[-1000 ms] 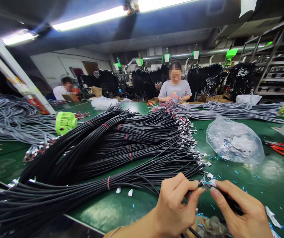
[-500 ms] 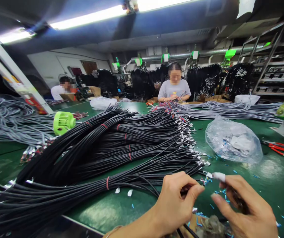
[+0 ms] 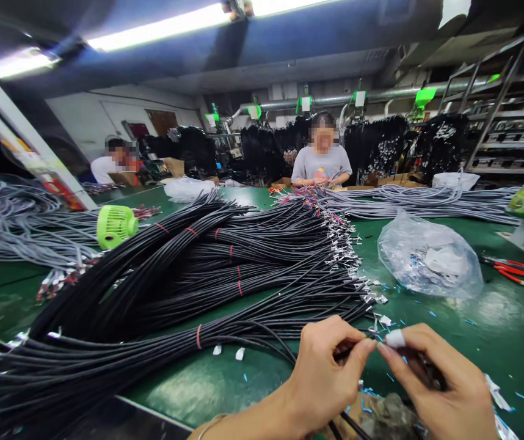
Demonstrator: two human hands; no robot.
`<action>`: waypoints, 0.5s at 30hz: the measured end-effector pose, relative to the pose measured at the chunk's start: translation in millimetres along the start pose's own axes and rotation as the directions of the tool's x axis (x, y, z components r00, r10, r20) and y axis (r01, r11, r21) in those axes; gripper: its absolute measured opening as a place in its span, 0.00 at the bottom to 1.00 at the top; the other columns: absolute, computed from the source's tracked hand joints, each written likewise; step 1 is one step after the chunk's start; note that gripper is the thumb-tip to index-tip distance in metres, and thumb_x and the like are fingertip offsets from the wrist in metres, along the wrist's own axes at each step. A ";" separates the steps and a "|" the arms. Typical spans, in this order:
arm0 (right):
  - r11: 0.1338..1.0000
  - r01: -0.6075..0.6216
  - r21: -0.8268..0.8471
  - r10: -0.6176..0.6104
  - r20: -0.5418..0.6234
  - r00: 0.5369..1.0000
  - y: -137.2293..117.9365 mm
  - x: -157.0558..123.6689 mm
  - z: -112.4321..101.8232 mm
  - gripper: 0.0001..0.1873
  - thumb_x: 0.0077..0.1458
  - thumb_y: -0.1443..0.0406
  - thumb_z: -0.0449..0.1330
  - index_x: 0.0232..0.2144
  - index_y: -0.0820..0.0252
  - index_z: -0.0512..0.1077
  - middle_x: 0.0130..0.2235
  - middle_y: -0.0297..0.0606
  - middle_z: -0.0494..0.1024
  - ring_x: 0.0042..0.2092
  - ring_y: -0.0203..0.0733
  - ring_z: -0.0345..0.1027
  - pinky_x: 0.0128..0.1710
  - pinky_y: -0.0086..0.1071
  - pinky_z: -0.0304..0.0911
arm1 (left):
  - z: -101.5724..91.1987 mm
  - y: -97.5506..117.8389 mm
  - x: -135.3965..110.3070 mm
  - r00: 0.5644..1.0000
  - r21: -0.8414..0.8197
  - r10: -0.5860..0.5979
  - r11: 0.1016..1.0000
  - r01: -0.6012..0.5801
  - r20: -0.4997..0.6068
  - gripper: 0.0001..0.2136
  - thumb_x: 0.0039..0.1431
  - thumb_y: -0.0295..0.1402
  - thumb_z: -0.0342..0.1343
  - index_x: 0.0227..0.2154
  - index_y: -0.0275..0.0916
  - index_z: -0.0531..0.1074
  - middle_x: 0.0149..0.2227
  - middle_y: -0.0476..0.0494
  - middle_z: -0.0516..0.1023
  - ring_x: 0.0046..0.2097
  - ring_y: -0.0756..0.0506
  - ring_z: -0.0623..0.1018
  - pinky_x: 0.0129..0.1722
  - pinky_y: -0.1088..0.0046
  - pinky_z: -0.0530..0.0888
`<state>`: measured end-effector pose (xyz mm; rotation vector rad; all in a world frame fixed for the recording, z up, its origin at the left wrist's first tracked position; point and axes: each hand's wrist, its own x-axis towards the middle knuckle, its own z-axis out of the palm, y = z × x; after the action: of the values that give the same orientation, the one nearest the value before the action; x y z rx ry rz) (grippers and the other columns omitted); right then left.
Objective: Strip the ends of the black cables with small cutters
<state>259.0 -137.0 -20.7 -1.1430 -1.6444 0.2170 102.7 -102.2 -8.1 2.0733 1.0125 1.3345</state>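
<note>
right hand (image 3: 443, 376) moved in; left hand (image 3: 326, 366) pinches black cable (image 3: 344, 352)

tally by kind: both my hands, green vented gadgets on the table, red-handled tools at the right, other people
Hands: 2 (left hand, right hand)
Green vented gadget: 1
Red-handled tool: 1
Other people: 2 (person ahead, person at back left)
Total: 6

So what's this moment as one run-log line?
left hand: pinching black cable; right hand: at cable's end, grip unclear; beyond: clear plastic bag
</note>
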 end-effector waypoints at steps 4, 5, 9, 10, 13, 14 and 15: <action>0.956 -0.271 0.115 0.265 0.060 0.962 -1.5 6.1 0.3 0.09 0.55 0.60 0.59 0.27 0.56 0.66 0.22 0.28 0.61 0.21 0.33 0.56 0.19 0.25 0.54 | 1.0 -0.7 -2.0 0.989 0.015 0.140 0.990 -0.139 -0.042 0.07 0.53 0.25 0.57 0.21 0.30 0.73 0.18 0.46 0.70 0.21 0.52 0.67 0.22 0.77 0.61; 0.946 -0.298 0.128 0.291 0.075 0.954 -0.8 6.9 0.3 0.09 0.55 0.59 0.59 0.27 0.56 0.66 0.23 0.28 0.62 0.22 0.33 0.56 0.19 0.25 0.54 | 1.4 -1.0 -2.2 0.986 0.024 0.159 0.987 -0.158 -0.049 0.06 0.53 0.25 0.57 0.21 0.30 0.73 0.18 0.46 0.70 0.21 0.52 0.66 0.22 0.77 0.60; 0.958 -0.264 0.115 0.248 0.140 0.959 2.4 8.3 -0.6 0.09 0.56 0.59 0.58 0.28 0.56 0.67 0.23 0.28 0.62 0.22 0.33 0.56 0.20 0.25 0.54 | 3.2 -2.5 -2.9 0.984 0.044 0.163 0.986 -0.160 -0.068 0.06 0.52 0.23 0.56 0.21 0.31 0.71 0.19 0.46 0.69 0.22 0.52 0.66 0.22 0.77 0.59; 0.964 -0.241 0.110 0.224 0.143 0.964 2.8 8.2 -1.0 0.10 0.56 0.59 0.58 0.26 0.56 0.67 0.23 0.28 0.61 0.22 0.33 0.55 0.20 0.26 0.53 | 3.8 -3.0 -3.2 0.985 0.047 0.161 0.986 -0.158 -0.068 0.06 0.52 0.23 0.56 0.21 0.31 0.71 0.19 0.46 0.69 0.22 0.52 0.66 0.22 0.77 0.59; 0.973 -0.209 0.094 0.198 0.111 0.974 4.8 8.0 -2.6 0.10 0.56 0.60 0.58 0.24 0.57 0.66 0.23 0.29 0.61 0.23 0.34 0.55 0.21 0.27 0.52 | 5.0 -4.1 -3.8 0.984 0.050 0.172 0.984 -0.170 -0.039 0.05 0.52 0.23 0.56 0.22 0.31 0.72 0.19 0.46 0.69 0.22 0.52 0.66 0.22 0.76 0.59; 0.974 -0.208 0.087 0.197 0.112 0.974 5.9 8.1 -3.4 0.10 0.56 0.61 0.58 0.25 0.57 0.66 0.24 0.29 0.62 0.24 0.34 0.56 0.21 0.27 0.53 | 4.8 -4.4 -3.5 0.986 0.045 0.167 0.985 -0.166 -0.021 0.05 0.52 0.23 0.57 0.23 0.30 0.73 0.20 0.46 0.69 0.22 0.52 0.66 0.22 0.76 0.59; 0.974 -0.210 0.086 0.199 0.123 0.972 7.2 8.4 -4.5 0.09 0.56 0.61 0.58 0.26 0.57 0.67 0.25 0.30 0.64 0.25 0.35 0.57 0.22 0.27 0.54 | 3.9 -4.7 -2.7 0.988 0.037 0.157 0.987 -0.157 -0.003 0.04 0.52 0.23 0.58 0.24 0.30 0.74 0.20 0.46 0.70 0.22 0.52 0.66 0.22 0.76 0.60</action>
<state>267.0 -128.6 -17.9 -1.2436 -1.5947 0.4987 104.1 -101.4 -14.5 2.2178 0.8975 1.4082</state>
